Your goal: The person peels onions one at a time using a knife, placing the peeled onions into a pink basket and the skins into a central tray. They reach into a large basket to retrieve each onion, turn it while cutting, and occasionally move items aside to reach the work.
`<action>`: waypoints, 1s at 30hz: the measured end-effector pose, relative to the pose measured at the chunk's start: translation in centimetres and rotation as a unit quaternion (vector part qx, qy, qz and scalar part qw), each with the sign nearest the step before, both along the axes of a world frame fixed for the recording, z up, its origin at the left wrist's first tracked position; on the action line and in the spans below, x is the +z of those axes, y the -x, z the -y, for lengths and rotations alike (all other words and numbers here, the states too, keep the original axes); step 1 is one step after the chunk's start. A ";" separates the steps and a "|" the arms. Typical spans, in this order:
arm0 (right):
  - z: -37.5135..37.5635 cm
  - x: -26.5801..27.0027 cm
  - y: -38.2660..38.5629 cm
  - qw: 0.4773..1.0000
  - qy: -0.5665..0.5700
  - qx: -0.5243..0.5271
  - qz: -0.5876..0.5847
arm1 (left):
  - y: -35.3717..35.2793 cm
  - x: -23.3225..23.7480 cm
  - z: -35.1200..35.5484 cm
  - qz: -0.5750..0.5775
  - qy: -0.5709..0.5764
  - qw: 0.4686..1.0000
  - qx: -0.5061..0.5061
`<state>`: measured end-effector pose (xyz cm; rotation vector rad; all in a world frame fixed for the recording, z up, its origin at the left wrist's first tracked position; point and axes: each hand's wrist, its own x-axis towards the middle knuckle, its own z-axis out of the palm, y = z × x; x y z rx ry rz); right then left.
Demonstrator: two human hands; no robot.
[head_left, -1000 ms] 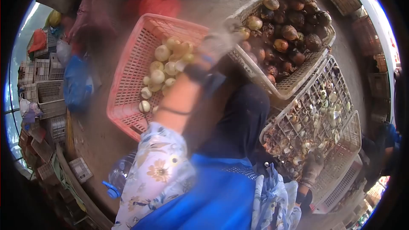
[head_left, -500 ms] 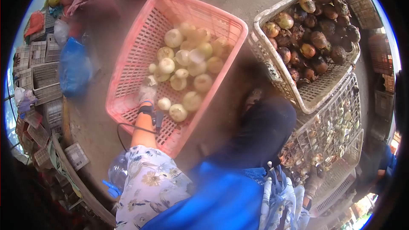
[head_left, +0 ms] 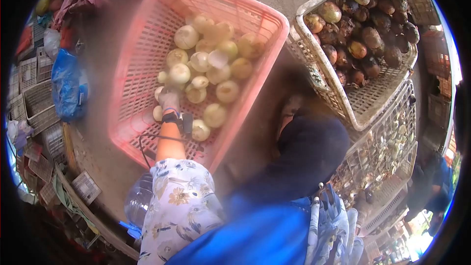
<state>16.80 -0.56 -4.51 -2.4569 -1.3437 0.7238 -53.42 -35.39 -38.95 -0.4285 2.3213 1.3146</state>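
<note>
My left hand (head_left: 169,99), in a pale glove with a dark band at the wrist, is low inside the pink crate (head_left: 128,64). Peeled pale onions (head_left: 179,73) lie heaped beyond and beside it; two small ones show just left of the fingers and wrist. The fingers are blurred, and whether they grip an onion is unclear. At the lower right, the light blue sleeve (head_left: 333,228) of my right arm lies near a crate of scraps (head_left: 378,159). My right hand cannot be made out clearly there.
A dirty white crate (head_left: 318,76) of dark-skinned, onion-like bulbs (head_left: 371,38) stands at the upper right. A blue bag (head_left: 68,86) and stacked crates (head_left: 40,100) are at the left. A clear plastic container (head_left: 138,198) sits beside my left sleeve. Another person (head_left: 438,186) is at the far right.
The view has shifted, moving the pink crate slightly left. My left hand has moved within that crate, and pale onions now show to its left. The right hand is less visible.
</note>
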 end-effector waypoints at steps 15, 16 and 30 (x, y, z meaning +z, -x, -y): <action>1.6 -1.2 -2.5 0.995 -0.022 0.031 -0.093 | -11.2 14.0 -14.0 -0.192 0.112 0.832 -0.508; 1.5 -0.9 -2.1 0.996 -0.019 0.030 -0.088 | -11.1 12.2 -14.6 -0.195 0.141 0.796 -0.555; 1.7 -1.0 -0.6 0.994 -0.017 0.020 -0.108 | -11.1 7.6 -12.5 -0.048 0.103 0.920 -0.374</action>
